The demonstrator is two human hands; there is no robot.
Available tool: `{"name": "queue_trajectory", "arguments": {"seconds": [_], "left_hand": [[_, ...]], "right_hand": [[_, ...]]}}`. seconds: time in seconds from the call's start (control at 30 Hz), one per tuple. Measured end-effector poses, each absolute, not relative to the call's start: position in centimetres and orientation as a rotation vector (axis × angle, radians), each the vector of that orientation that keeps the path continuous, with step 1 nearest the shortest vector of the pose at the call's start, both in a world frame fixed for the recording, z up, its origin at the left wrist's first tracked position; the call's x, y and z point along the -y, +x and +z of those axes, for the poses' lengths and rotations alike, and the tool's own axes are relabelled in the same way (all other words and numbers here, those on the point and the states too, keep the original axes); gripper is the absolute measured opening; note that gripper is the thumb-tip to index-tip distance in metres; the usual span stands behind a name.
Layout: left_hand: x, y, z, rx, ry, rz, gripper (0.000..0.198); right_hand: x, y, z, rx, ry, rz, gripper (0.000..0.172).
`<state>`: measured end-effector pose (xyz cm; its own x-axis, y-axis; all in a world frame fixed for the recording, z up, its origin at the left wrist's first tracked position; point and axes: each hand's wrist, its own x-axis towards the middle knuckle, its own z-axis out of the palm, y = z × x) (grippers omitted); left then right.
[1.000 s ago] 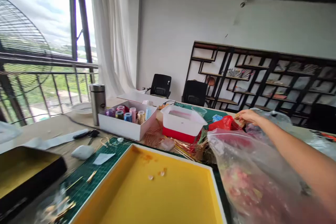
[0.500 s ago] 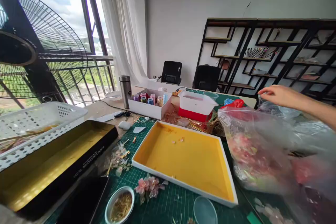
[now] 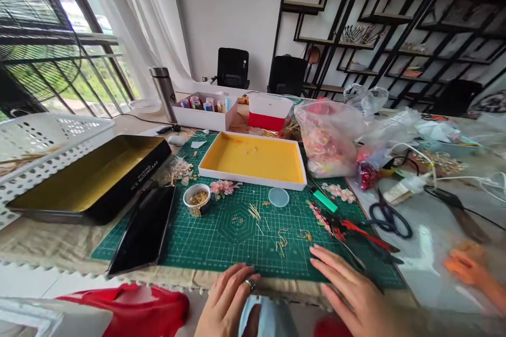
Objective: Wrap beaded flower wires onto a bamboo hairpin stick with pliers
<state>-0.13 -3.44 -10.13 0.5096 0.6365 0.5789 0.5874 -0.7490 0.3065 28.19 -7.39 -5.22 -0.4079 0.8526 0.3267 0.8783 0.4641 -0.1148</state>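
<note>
My left hand (image 3: 229, 300), with a ring on one finger, rests at the front edge of the green cutting mat (image 3: 197, 245), palm down and holding nothing. To its right, my right hand (image 3: 351, 292) reaches over the mat with fingers spread and nothing in them. Just beyond its fingertips lie small gold chain pieces (image 3: 305, 235). Gold pins (image 3: 254, 212) are scattered at the mat's middle. A cup of gold bits (image 3: 198, 198), a pink flower piece (image 3: 223, 187) and a round translucent lid (image 3: 279, 197) sit before the yellow-lined tray (image 3: 256, 158).
Red-handled pliers (image 3: 367, 234) and dark scissors (image 3: 389, 218) lie right. A black box (image 3: 90, 176) and black tablet (image 3: 144, 229) are left. Plastic bags (image 3: 328, 139) stand behind. Another person's hand (image 3: 468, 263) is at the far right.
The view has tilted down and shifted right. Both my hands now show at the mat's front edge. The hand seen earlier over the bags at the right is no longer there.
</note>
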Motion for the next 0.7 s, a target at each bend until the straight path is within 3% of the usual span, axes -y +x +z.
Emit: {"name": "queue_trajectory", "arguments": {"seconds": [0.47, 0.7], "left_hand": [[4.3, 1.1, -9.4, -1.306, 2.705, 1.029, 0.039], [2.6, 2.1, -8.9, -1.396, 2.704, 0.889, 0.049]], "right_hand": [[5.2, 22.9, -6.2, 2.494, -1.354, -0.004, 0.045], [6.2, 23.2, -6.7, 2.112, -1.348, 0.083, 0.04]]}}
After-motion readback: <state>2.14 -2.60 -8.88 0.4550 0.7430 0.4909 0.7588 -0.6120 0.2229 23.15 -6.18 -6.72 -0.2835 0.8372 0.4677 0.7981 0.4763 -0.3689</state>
